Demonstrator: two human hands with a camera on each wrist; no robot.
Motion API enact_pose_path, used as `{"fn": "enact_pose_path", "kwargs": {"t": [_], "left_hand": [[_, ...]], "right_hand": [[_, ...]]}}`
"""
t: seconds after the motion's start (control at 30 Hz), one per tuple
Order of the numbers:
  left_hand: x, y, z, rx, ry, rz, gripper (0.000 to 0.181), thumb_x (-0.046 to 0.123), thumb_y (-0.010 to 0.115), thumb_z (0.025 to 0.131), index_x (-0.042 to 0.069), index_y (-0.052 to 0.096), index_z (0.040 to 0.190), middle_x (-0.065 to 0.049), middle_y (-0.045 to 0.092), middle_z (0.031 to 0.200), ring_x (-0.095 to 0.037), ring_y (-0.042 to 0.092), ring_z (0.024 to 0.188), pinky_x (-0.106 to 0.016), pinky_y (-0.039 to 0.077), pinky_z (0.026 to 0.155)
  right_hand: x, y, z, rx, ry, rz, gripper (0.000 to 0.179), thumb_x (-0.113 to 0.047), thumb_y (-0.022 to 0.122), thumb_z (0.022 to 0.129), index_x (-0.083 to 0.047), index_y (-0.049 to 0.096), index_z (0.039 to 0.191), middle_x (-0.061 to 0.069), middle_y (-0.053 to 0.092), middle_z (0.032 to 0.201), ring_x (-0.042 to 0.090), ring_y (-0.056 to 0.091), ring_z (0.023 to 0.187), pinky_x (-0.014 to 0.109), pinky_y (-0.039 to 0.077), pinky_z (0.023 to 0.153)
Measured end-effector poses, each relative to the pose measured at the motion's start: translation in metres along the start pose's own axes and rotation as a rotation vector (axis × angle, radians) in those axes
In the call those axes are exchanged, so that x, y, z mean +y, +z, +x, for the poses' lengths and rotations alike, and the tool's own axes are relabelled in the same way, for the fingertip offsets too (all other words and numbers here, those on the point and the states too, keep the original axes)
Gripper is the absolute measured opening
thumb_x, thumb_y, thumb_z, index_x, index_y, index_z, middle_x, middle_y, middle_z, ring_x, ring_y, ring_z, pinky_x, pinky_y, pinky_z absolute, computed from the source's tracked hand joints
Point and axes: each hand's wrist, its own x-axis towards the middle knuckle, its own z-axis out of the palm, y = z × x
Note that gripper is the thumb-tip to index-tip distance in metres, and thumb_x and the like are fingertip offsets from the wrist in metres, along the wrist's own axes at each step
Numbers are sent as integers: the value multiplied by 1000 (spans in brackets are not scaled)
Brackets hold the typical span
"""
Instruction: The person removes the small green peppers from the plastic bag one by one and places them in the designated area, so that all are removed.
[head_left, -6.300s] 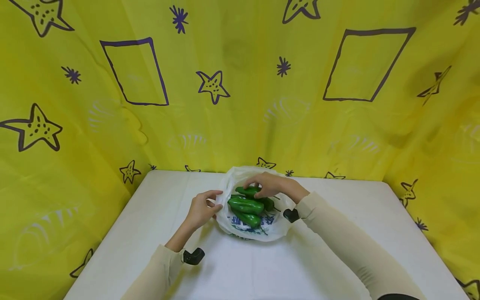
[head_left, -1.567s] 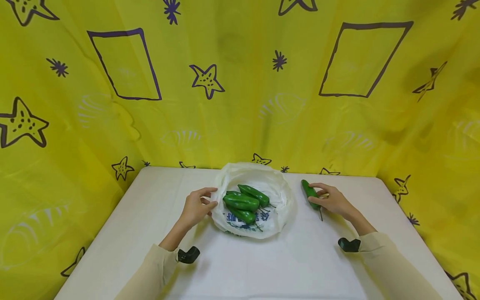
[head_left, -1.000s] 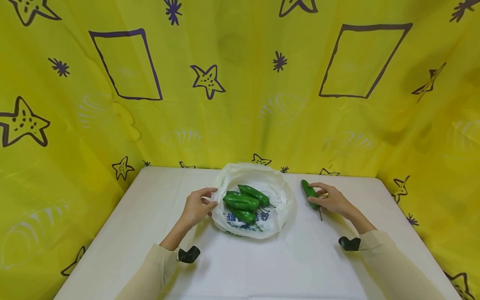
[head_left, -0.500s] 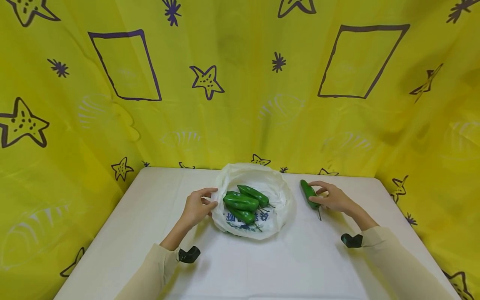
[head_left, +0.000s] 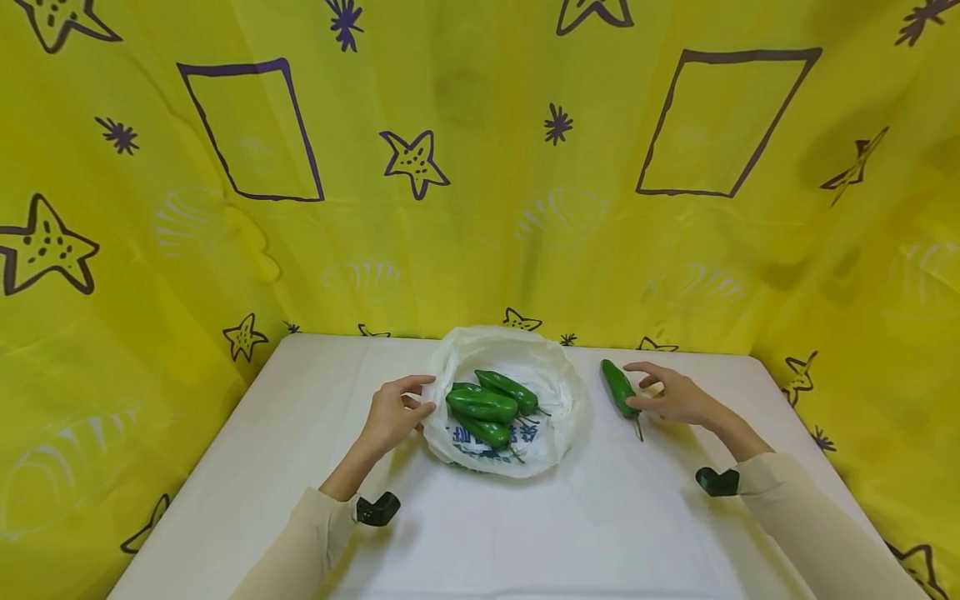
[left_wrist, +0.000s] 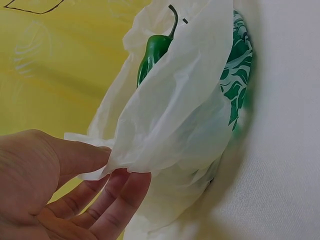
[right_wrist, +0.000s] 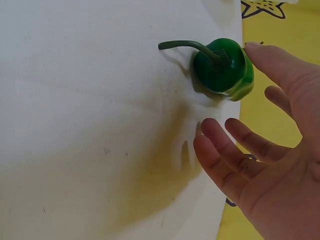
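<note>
A white plastic bag [head_left: 564, 371] with printing inside stands spread wide on the table, and several green peppers [head_left: 483, 405] lie in it. Its left rim is pinched between the thumb and fingers of my left hand [head_left: 390, 419]; the left wrist view shows the thin film [left_wrist: 167, 125] gathered there, with one pepper [left_wrist: 152, 55] above it. Right of the bag, a single green pepper [head_left: 618, 387] lies on the cloth, stem toward me. My right hand [head_left: 675, 397] hovers beside it with fingers spread. In the right wrist view the thumb is very near this pepper [right_wrist: 217, 70]; contact is unclear.
A white cloth covers the table [head_left: 502, 533]. Yellow curtain [head_left: 480, 250] with drawn starfish and shells closes off the back and both sides. Dark wrist devices [head_left: 378, 509] sit at both sleeve cuffs.
Earlier the right hand reached into the bag; later it held one pepper on the table at right. Now its fingers have loosened and drawn slightly right, leaving the pepper lying. Left hand stays put.
</note>
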Motion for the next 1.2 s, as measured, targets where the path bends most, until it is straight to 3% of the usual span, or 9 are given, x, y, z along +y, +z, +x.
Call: {"fn": "enact_pose_path", "kwargs": {"t": [0.17,0.67,0.93,1.2], "left_hand": [[-1,1,0,4,0,5,45,-2,76,89,4,68,132,-17,66,112,-19,65,76,-39,61,62],[-3,1,0,22,-4,-18,45,-2,77,88,6,68,132,-16,66,113,-20,66,79,-33,60,61],[-3,3,0,41,7,-27,43,-3,77,88,5,70,129,-16,67,109,-19,66,76,-34,59,59],[-3,4,1,46,20,-27,42,-3,75,88,7,70,128,-15,67,106,-18,64,72,-39,60,60]], "right_hand": [[-6,-7,-7,-3,-58,-39,69,-31,73,97,-5,40,152,37,54,133,44,69,102,52,58,80],[-18,-16,-13,112,-203,-127,63,-24,76,94,-4,49,147,32,58,132,34,71,94,51,58,78],[-27,-20,-14,159,-260,-146,59,-18,77,93,-3,52,145,27,62,128,32,71,92,46,59,76],[-41,-28,-12,144,-270,-158,60,-19,77,93,-2,52,145,27,62,128,32,70,95,46,59,77]]}}
